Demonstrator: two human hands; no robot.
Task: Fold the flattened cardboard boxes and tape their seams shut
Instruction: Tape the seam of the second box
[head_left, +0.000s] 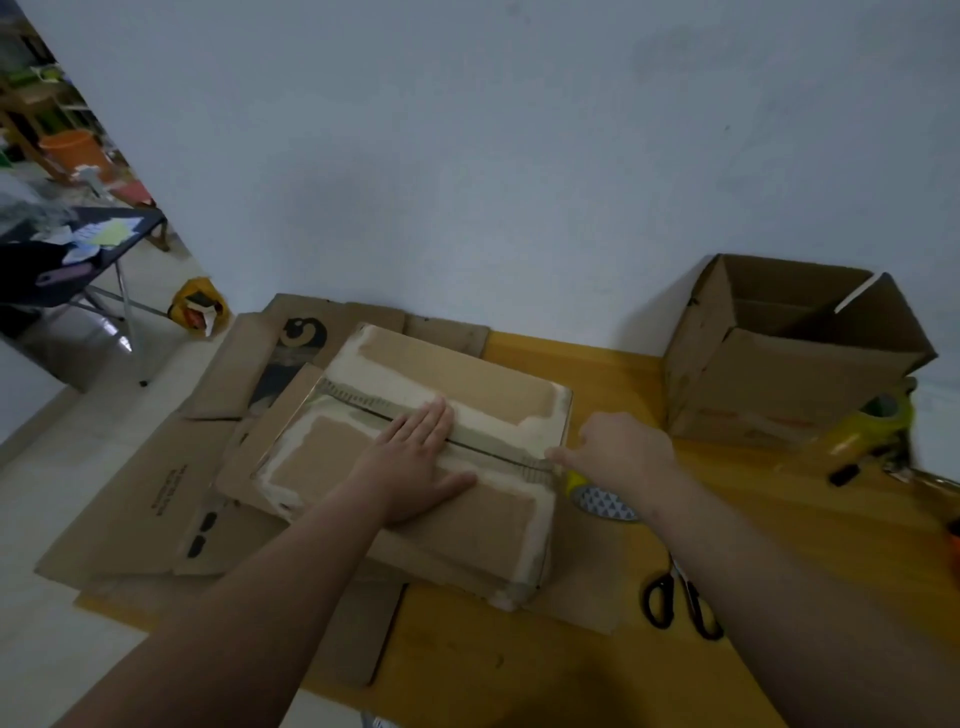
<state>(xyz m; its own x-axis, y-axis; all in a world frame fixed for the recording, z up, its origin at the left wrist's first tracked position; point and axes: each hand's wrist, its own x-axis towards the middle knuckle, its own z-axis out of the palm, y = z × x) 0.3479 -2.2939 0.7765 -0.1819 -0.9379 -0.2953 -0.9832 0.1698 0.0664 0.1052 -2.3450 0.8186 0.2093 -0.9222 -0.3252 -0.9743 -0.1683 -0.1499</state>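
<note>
Resting on flattened cardboard (140, 499), the folded box (415, 374) sits mid-worktop (597, 374), its top flaps meeting at a seam (363, 402) that runs from far left to near right. The left hand (415, 462) lies flat on the near flap, fingers straight and reaching across the seam. The right hand (623, 457) is at the seam's right end, one fingertip touching the box edge. Its other fingers curl, and I cannot tell whether they pinch anything. A tape roll (597, 501) lies just beneath it.
</note>
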